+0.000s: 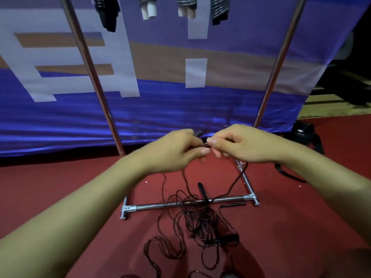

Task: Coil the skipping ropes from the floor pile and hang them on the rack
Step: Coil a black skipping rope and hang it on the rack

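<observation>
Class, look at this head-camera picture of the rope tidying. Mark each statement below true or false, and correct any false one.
1. Both hands, left hand and right hand, pinch the rope between them. True.
2. The floor is green. False: it is red.
3. A tangled rope pile lies across the rack's bottom bar. True.
4. No coils hang at the top of the picture. False: several coiled ropes hang there.
5. A blue banner stands behind the rack. True.

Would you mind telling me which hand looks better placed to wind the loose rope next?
Probably the right hand: a free strand trails from under it to the floor pile, while the left hand pinches the dark handle ends as an anchor.
</observation>
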The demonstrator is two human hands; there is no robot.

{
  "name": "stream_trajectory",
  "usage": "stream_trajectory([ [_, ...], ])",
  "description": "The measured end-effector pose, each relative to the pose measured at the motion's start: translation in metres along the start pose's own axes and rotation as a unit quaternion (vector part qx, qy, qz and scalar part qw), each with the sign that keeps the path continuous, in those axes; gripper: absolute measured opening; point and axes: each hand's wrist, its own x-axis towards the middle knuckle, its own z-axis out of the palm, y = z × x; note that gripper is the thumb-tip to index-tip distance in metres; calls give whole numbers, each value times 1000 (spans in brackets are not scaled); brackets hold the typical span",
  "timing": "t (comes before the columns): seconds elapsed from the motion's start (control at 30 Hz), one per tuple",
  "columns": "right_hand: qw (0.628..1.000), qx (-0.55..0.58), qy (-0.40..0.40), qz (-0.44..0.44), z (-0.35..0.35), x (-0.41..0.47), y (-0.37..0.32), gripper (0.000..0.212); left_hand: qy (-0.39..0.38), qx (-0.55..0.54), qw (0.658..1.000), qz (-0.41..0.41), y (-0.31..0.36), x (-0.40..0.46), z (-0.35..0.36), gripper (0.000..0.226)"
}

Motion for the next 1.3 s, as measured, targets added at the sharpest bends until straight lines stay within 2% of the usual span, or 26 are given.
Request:
stream_trajectory([
  [0.07,999,-17,-19,28,-1,0,3,52,13,28,1000,-6,-12,2,-5,32],
  [0.2,978,41,-134,153,-10,-8,24,51,52,108,986,-114,-72,-17,-26,32],
  [0.27,980,56,-129,138,-9,-11,28,46,38,109,981,-155,-82,-31,-29,24],
  [0.37,993,40,-87,63,-7,-10,12,43,23,60,989,-130,-53,-34,-22,66],
  [0.4,995,39,-79,46,-6,-8,4,43,32,49,993,-107,-38,-30,-19,68],
  [0.53,998,36,-44,12,0,0,-18,42,51,17,998,-17,5,-14,-9,31],
  [0.63,998,50,-39,23,1,-2,-20,44,27,12,999,34,4,-11,-5,25],
  [0.7,994,43,-81,58,-4,-5,-10,49,42,57,997,23,-12,-14,-15,26],
  [0.77,989,41,-118,82,-9,-9,5,51,59,85,994,-34,-37,-20,-28,24],
  [0.83,987,69,-123,83,-11,-15,16,50,55,94,991,-82,-52,-29,-34,20],
  [0.93,986,120,-96,66,-5,-15,13,46,21,44,996,-78,-39,-30,-27,67],
  [0.97,986,137,-81,55,-2,-12,8,45,17,14,998,-60,-29,-27,-22,70],
  [1.0,985,150,-67,42,0,-8,2,44,12,-14,999,-35,-18,-23,-15,60],
  [1.07,985,165,-44,18,2,-2,-5,43,7,-12,1000,12,0,-12,-5,28],
  [1.1,986,165,-37,12,1,-1,-5,43,10,-4,1000,22,2,-8,-5,21],
  [1.17,985,165,-45,27,-1,-2,1,44,40,21,999,-6,-10,-7,-16,27],
  [1.3,977,112,-147,103,-2,-11,35,45,155,86,973,-146,-57,-25,-44,28],
])
